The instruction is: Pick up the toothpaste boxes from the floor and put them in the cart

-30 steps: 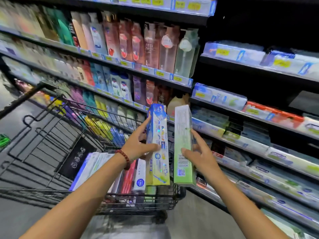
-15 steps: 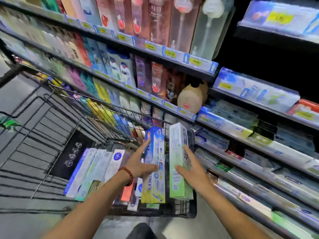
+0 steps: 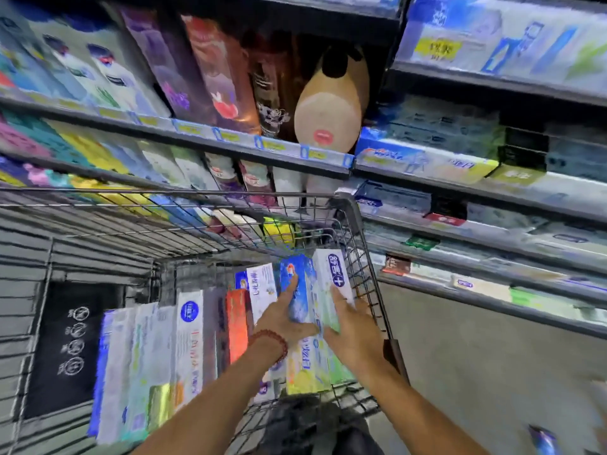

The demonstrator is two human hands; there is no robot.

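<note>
Both hands are working inside the wire cart point(image 3: 356, 224) right now, down at the 6 o'clock side of the view. The left hand point(image 3: 282, 318) is pinching the blue toothpaste box point(image 3: 300, 290), thumb stretched across its near face and index finger lying straight along its left edge. The right hand point(image 3: 353, 326) is lying on the green toothpaste box point(image 3: 328, 310), fingers spread and nearly straight, pressing on its right side; the motion blur makes it hard to tell whether the thumb is wrapping round. The two boxes are sitting side by side, touching, long ends pointing toward 12 o'clock, tucked against the cart's right wall. A white box with a blue round label point(image 3: 336, 274) is lying just beside them at 1 o'clock. A red bead bracelet point(image 3: 272, 339) is circling the left wrist. More toothpaste boxes point(image 3: 154, 356) are lying flat in a row at 9 o'clock of the hands, an orange one point(image 3: 236, 323) among them. Store shelves point(image 3: 262, 149) packed with bottles and cartons are filling 12 to 3 o'clock.
</note>
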